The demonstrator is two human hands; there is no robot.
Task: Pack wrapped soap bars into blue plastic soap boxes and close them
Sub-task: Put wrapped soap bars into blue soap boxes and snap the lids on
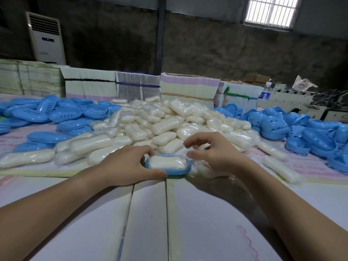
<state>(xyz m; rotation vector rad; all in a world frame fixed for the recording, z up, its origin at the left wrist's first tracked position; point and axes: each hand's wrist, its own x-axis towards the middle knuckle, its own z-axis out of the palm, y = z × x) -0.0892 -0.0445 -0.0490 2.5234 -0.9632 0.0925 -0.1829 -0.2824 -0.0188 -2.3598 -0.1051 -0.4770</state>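
A blue soap box base [180, 173] lies on the table in front of me with a wrapped white soap bar [167, 162] lying in it, uncovered. My left hand [128, 164] grips the box at its left end, thumb along the near rim and fingers over the far rim. My right hand [212, 149] hovers just right of and above the box, fingers loosely spread and holding nothing. Behind them rises a big heap of wrapped soap bars [169, 121].
Closed blue boxes or lids [56, 113] are piled at the left. Blue perforated box halves [305, 132] are heaped at the right. Stacks of flat cartons [137, 87] line the table's back. A water bottle [265, 92] stands far right. White boards [146, 213] cover the near table.
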